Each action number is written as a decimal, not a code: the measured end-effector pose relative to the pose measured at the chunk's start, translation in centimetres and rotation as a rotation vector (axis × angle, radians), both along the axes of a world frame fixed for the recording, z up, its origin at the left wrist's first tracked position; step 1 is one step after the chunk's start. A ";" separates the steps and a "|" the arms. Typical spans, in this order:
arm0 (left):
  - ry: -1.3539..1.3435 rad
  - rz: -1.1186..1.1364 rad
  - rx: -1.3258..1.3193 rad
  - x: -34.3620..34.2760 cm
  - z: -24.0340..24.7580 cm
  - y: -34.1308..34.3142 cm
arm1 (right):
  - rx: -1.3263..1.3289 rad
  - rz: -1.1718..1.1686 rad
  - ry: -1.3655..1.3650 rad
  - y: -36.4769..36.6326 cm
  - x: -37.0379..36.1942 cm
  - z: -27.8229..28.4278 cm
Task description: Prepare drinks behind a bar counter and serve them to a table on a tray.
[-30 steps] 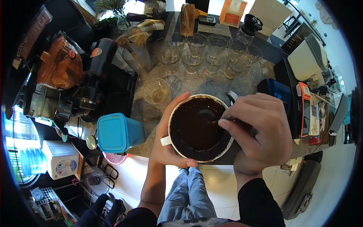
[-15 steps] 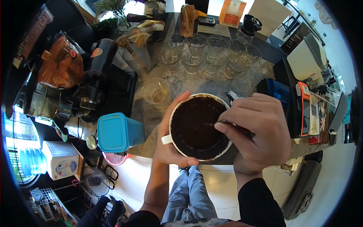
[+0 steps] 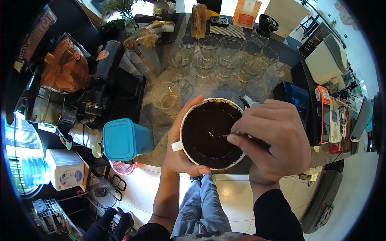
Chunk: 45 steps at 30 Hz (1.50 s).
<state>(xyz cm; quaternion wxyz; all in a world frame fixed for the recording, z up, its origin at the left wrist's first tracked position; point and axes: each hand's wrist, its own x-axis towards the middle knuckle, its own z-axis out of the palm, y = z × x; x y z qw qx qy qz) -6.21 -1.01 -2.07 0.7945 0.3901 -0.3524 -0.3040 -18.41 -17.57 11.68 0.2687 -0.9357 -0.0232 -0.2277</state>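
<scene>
A wide white cup [image 3: 177, 146] with a side handle is held over the counter's near edge. Dark brown contents [image 3: 205, 130] fill its inside, and brown smears mark the rim. My left hand [image 3: 175, 154] wraps round the cup's left side, thumb at the near rim and a finger at the far one. Over the right rim, my right hand [image 3: 279, 138] pinches a thin, spoon-like utensil [image 3: 238, 133]. Its lower end reaches into the dark contents, so I cannot see its full shape.
Several drinking glasses [image 3: 203, 60] stand at the back; a single glass [image 3: 166, 97] is beyond the cup. A blue lidded container [image 3: 120, 139] is at left, near a grinder [image 3: 66, 66]. An orange-edged device [image 3: 321, 114] lies to the right.
The cup has risen slightly in the picture. Inside it, the utensil's end and the dark surface have shifted a little, and a bright glint shows there. Both hands keep their grips.
</scene>
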 end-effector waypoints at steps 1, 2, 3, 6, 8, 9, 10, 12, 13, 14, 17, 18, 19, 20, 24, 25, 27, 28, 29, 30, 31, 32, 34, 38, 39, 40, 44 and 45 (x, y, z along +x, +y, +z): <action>0.014 0.002 0.003 0.0 0.0 -0.1 | 0.012 0.031 0.003 0.0 0.0 0.0; 0.029 0.004 0.006 -0.1 -0.1 -0.2 | 0.024 0.062 0.007 -0.1 -0.1 -0.1; 0.026 0.005 0.006 -0.1 0.2 -0.1 | 0.024 0.063 0.004 0.2 0.1 0.0; 0.062 0.013 0.007 -0.1 0.5 -0.1 | 0.015 -0.114 -0.091 0.5 0.5 0.1; -0.020 0.012 -0.033 0.2 0.3 -0.4 | -0.010 -0.069 -0.037 -0.1 0.4 0.1; -0.020 0.014 -0.030 0.2 0.1 -0.4 | -0.007 -0.068 -0.037 -0.1 0.4 0.0; -0.021 0.013 -0.036 0.1 0.0 -0.4 | 0.017 -0.079 -0.036 0.0 0.3 0.0; -0.023 0.008 -0.044 0.0 0.0 -0.3 | 0.038 -0.095 -0.037 0.2 0.5 -0.3; 0.025 0.020 -0.023 -0.2 0.2 -0.2 | 0.012 -0.125 -0.040 0.4 0.7 -0.5; 0.073 0.033 -0.002 -0.3 0.3 -0.1 | -0.013 -0.154 -0.043 0.5 0.9 -0.6; 0.042 0.016 -0.025 -0.3 0.2 -0.2 | 0.022 -0.076 -0.042 0.6 0.1 0.0; 0.044 0.018 -0.023 -0.3 0.1 -0.3 | 0.024 -0.074 -0.039 0.7 0.2 -0.1; 0.046 0.015 -0.025 -0.4 0.1 -0.3 | 0.020 -0.123 -0.054 0.8 0.3 -0.2; 0.048 0.012 -0.027 -0.4 0.0 -0.4 | 0.016 -0.171 -0.070 0.9 0.4 -0.3; 0.038 0.018 -0.001 -0.3 0.2 -0.1 | -0.042 -0.068 0.015 0.6 0.4 0.1; 0.025 0.009 -0.013 -0.2 0.1 -0.1 | -0.030 -0.051 -0.006 0.6 0.4 0.1; 0.013 0.003 -0.026 -0.1 0.0 -0.1 | -0.018 -0.031 -0.024 0.8 0.4 -0.1; 0.019 0.005 -0.020 -0.1 -0.1 -0.1 | -0.016 -0.092 -0.038 1.0 0.5 -0.3; 0.025 0.007 -0.014 -0.1 -0.1 -0.2 | -0.015 -0.155 -0.052 1.1 0.6 -0.4; 0.026 0.009 -0.015 -0.2 0.0 -0.2 | -0.015 -0.152 -0.051 0.9 0.5 -0.3; 0.038 0.016 -0.015 -0.3 0.2 -0.3 | -0.043 -0.098 -0.014 0.4 0.3 -0.2; 0.050 0.021 -0.015 -0.4 0.3 -0.4 | -0.071 -0.045 0.023 0.1 0.2 -0.1; 0.030 0.016 -0.017 -0.1 0.0 -0.2 | -0.037 -0.075 -0.011 0.7 0.2 0.1; 0.049 0.000 -0.033 -0.3 0.2 -0.2 | -0.052 -0.118 -0.023 0.6 0.4 -0.3; 0.049 -0.003 -0.034 -0.3 0.1 -0.3 | -0.053 -0.121 -0.023 0.6 0.3 -0.3; 0.043 0.001 -0.031 -0.3 0.0 -0.3 | -0.033 -0.101 -0.033 0.6 0.3 -0.1; 0.053 -0.001 -0.037 -0.3 0.0 -0.5 | -0.009 -0.158 -0.097 1.0 0.4 -0.2; 0.053 -0.003 -0.041 -0.4 0.1 -0.5 | -0.012 -0.159 -0.097 0.8 0.3 0.0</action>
